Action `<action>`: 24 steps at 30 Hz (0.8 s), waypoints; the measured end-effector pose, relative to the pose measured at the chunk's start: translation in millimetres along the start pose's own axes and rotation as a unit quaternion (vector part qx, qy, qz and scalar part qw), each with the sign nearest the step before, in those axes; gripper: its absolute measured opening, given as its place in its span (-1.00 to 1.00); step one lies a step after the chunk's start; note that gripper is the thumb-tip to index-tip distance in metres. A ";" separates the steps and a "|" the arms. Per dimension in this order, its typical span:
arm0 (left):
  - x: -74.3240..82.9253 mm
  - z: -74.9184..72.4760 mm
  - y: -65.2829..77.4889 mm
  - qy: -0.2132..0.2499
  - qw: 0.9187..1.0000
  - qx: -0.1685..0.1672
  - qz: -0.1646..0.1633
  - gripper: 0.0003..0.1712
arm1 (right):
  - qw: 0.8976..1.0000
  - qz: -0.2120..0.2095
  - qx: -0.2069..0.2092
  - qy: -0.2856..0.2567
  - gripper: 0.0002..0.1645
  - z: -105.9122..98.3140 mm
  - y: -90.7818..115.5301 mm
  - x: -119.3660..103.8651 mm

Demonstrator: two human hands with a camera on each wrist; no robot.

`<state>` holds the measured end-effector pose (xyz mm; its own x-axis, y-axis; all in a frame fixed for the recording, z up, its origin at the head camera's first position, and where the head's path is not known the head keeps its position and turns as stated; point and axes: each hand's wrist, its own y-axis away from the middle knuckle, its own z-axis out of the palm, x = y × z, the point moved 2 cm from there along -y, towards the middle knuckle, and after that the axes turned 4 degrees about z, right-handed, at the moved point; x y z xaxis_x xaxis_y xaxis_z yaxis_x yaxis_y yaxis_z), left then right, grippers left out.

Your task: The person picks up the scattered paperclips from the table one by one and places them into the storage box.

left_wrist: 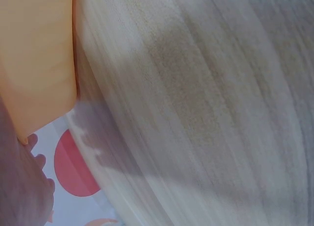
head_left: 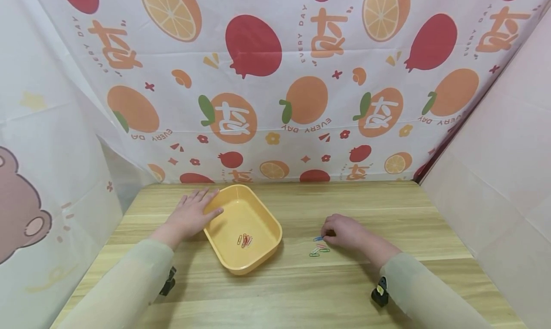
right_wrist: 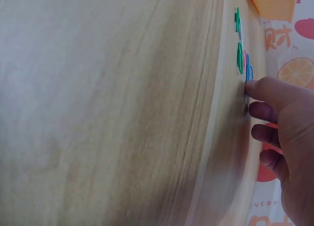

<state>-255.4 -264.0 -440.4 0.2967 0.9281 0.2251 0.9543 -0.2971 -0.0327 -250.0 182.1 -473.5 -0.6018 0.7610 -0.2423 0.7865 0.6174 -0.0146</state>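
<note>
We spread our left hand (head_left: pixel 193 213) over the yellow tray (head_left: pixel 258 216); toward the right edge of the desk (head_left: pixel 447 259), our right hand (head_left: pixel 346 232), fingers curled, touches a blue paperclip (head_left: pixel 318 238); whether pinched, we cannot tell; a loose hold could drop it.

On the printed cloth (head_left: pixel 267 97) facing you, "EVERY DAY" reads repeatedly, sideways and upside down; your right wrist view confirms "EVERY". Its large orange and white characters (head_left: pixel 329 18) cannot be read reliably.
</note>
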 end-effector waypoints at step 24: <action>-0.8 -1.6 -2.2 0.004 1.000 -0.001 0.002 -0.14 | 0.999 -0.032 0.011 0.011 -0.95 -0.7 0.1 4.3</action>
<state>-257.8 -264.5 -438.9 0.3005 0.9251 0.2321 0.9530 -0.3014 -0.0324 -252.6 185.6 -473.9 -0.6536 0.7244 -0.2193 0.7492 0.6604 -0.0514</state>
